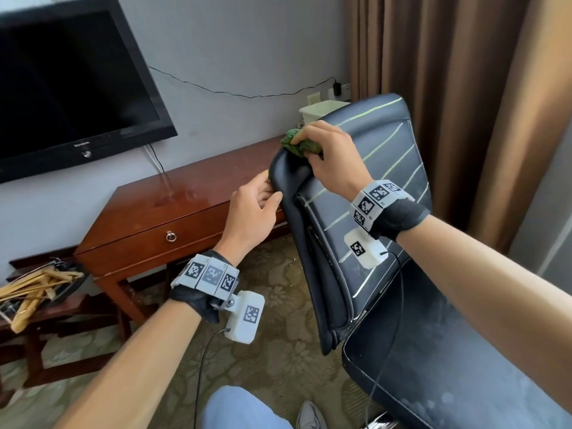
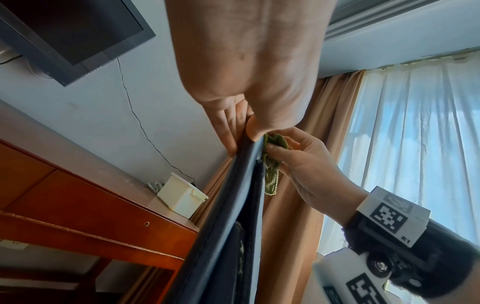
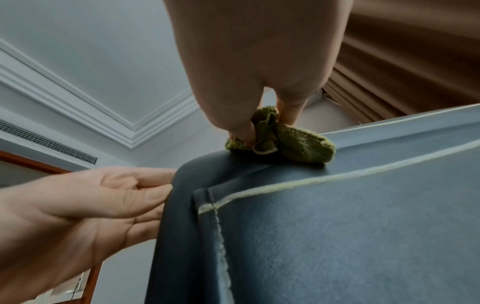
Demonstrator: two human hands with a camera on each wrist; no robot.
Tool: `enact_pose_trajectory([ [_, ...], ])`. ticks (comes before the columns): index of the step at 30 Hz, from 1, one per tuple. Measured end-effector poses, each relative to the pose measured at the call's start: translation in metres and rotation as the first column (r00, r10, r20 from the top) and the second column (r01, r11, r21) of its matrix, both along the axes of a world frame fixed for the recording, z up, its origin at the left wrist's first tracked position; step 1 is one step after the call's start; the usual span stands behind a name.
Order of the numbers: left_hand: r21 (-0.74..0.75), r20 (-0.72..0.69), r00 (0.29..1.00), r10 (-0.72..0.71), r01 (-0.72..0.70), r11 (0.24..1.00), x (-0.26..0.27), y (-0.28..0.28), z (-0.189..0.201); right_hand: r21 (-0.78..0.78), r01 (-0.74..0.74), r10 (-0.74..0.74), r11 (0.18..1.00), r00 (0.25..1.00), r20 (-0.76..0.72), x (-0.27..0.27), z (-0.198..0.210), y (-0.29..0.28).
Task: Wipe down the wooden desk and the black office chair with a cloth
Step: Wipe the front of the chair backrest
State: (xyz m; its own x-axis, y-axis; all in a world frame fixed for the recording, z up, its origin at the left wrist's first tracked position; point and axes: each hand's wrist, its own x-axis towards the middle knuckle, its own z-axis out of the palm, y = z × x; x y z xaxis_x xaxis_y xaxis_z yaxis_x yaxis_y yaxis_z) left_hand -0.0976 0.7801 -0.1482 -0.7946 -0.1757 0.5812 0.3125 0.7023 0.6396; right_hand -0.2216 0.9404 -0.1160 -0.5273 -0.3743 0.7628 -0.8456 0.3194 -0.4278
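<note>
The black office chair [image 1: 380, 187] with pale stitching stands at centre right, its backrest facing me. My right hand [image 1: 328, 156] grips a bunched green cloth [image 1: 297, 143] and presses it on the top left corner of the backrest [image 3: 337, 216]. The green cloth [image 3: 285, 139] sits crumpled on the top edge. My left hand [image 1: 257, 205] pinches the backrest's left edge between thumb and fingers; the same pinch of my left hand [image 2: 244, 127] shows on the chair's edge [image 2: 228, 205]. The wooden desk [image 1: 173, 212] stands behind the chair against the wall.
A black TV [image 1: 71, 82] hangs on the wall above the desk. A white box [image 1: 322, 111] sits at the desk's far right corner. Brown curtains [image 1: 448, 72] hang behind the chair. Wooden hangers [image 1: 31, 289] lie on a low rack at left. Patterned carpet [image 1: 278, 351] covers the floor.
</note>
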Motion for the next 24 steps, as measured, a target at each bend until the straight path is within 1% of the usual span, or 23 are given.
enact_pose_trajectory([
  [5, -0.007, 0.012, 1.000, -0.011, 0.011, 1.000, 0.000, 0.000, 0.002, -0.012, 0.012, -0.013, 1.000, 1.000, -0.022, 0.000, -0.004, -0.002],
  [7, -0.003, 0.027, 1.000, -0.004, 0.004, 1.000, 0.002, 0.000, 0.003, 0.008, -0.001, 0.002, 1.000, 0.998, -0.067, 0.008, -0.008, -0.003],
  [10, 0.014, 0.031, 1.000, -0.001, 0.001, 1.000, 0.003, 0.000, 0.004, 0.072, -0.076, 0.087, 0.995, 0.981, -0.176, 0.019, -0.017, 0.003],
  [13, 0.004, 0.036, 0.999, 0.008, -0.009, 1.000, 0.002, 0.001, 0.004, 0.164, -0.136, 0.175, 0.977, 0.953, -0.247, 0.014, -0.017, 0.011],
  [15, -0.002, 0.034, 0.999, 0.007, -0.007, 1.000, 0.002, 0.002, 0.005, 0.178, -0.131, 0.175, 0.975, 0.949, -0.261, 0.004, -0.013, 0.013],
  [16, -0.004, 0.031, 0.999, 0.006, -0.006, 1.000, 0.002, 0.002, 0.006, 0.161, -0.110, 0.148, 0.981, 0.957, -0.248, -0.004, -0.011, 0.014],
  [18, -0.011, 0.024, 1.000, 0.004, -0.004, 1.000, 0.002, 0.003, 0.008, 0.085, -0.030, 0.045, 0.996, 0.984, -0.174, -0.025, -0.004, 0.015],
  [21, -0.025, 0.040, 0.999, 0.005, -0.004, 1.000, 0.002, 0.003, 0.012, -0.042, 0.121, -0.120, 0.992, 0.992, 0.026, -0.058, 0.009, 0.021],
  [23, -0.034, 0.066, 0.998, -0.001, 0.004, 0.999, 0.002, 0.003, 0.016, -0.049, 0.175, -0.169, 0.983, 0.981, 0.100, -0.065, 0.015, 0.020],
  [24, -0.037, 0.082, 0.997, -0.005, 0.008, 0.999, 0.003, 0.002, 0.018, -0.041, 0.164, -0.160, 0.986, 0.983, 0.090, -0.060, 0.016, 0.016],
])
